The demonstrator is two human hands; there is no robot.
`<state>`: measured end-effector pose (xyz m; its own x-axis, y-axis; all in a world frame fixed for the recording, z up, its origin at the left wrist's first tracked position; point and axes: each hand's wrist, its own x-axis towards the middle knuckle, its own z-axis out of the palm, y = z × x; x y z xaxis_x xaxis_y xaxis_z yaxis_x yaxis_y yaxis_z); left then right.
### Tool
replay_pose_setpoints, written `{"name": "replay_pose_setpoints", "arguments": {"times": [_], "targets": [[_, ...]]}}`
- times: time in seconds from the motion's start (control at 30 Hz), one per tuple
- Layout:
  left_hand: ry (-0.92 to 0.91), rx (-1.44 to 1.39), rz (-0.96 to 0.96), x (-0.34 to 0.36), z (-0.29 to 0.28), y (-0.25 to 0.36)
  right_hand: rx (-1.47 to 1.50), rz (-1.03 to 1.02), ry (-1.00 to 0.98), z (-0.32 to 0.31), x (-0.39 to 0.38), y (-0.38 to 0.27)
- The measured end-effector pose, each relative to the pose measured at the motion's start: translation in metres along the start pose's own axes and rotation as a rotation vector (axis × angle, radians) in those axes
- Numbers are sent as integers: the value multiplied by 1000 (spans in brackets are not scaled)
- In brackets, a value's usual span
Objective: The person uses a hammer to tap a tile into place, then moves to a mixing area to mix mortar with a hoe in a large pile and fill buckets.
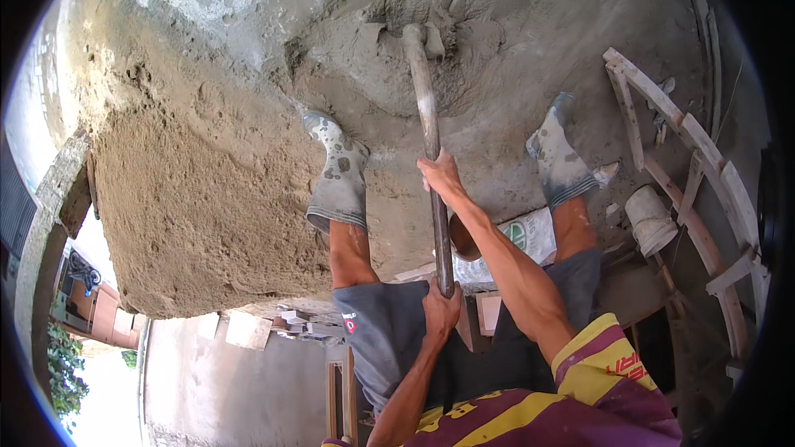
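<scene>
A long-handled hoe (427,108) runs away from me, its wooden handle pale toward the head and dark toward my body. Its head sits in wet grey mortar (344,58), which hides most of the blade. My left hand (441,308) is wrapped round the near end of the handle, close to my shorts. Farther along the same handle, my right hand (443,175) is closed round the shaft. My feet stand wide apart in mortar-spattered rubber boots (339,165), one on each side of the hoe.
A big heap of brown sand (207,207) lies to the left of my boots. At right, a dirty bucket (650,219) stands by a long wooden frame (704,145). A white printed sack (534,234) lies between my legs. Scrap pieces (310,324) lie beyond the sand's lower edge.
</scene>
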<state>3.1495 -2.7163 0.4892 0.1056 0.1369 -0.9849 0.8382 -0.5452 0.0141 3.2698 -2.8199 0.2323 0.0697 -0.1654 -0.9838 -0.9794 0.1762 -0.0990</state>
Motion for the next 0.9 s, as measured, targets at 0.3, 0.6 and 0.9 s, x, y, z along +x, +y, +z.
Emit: {"name": "replay_pose_setpoints", "arguments": {"times": [0.3, 0.6, 0.9], "targets": [[40, 204, 399, 88, -55, 76, 604, -287, -6, -75, 21, -133], [-69, 137, 204, 102, -137, 83, -300, -277, -142, -51, 17, -46], [-207, 41, -19, 94, -143, 174, -479, 184, 515, -244, 9, 466]]}}
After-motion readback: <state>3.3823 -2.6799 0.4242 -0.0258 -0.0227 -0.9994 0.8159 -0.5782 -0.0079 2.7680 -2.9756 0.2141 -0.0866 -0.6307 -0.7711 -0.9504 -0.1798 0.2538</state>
